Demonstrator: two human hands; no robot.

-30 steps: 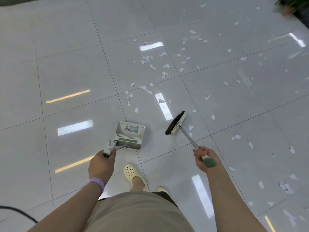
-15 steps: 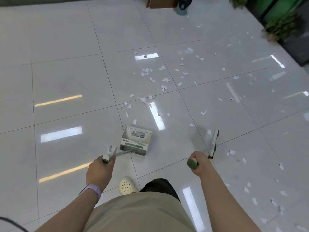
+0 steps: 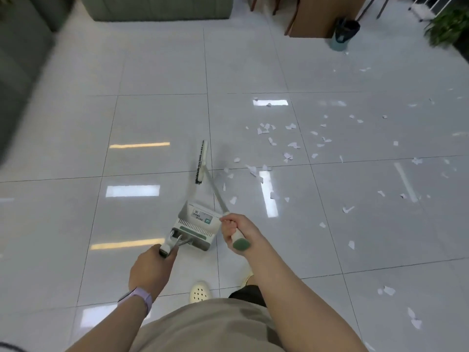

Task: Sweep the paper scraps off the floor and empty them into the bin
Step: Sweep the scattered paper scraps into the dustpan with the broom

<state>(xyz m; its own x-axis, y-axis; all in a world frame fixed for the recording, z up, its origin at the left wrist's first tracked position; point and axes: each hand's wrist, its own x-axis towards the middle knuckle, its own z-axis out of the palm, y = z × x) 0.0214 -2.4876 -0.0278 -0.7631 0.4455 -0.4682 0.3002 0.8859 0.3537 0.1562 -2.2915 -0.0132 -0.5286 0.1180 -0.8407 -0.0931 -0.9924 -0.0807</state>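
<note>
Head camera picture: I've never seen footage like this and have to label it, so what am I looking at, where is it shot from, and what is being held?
No machine here: a person wears a camera on the head, looking forward and down, so you see their own arms. The left hand grips the handle of a dustpan standing on the tiled floor. The right hand grips a broom by its handle; the brush head reaches out beyond the dustpan. White paper scraps lie scattered over the tiles, mostly to the right. A small bin stands far off, top right, beside brown furniture. One pale shoe shows below.
</note>
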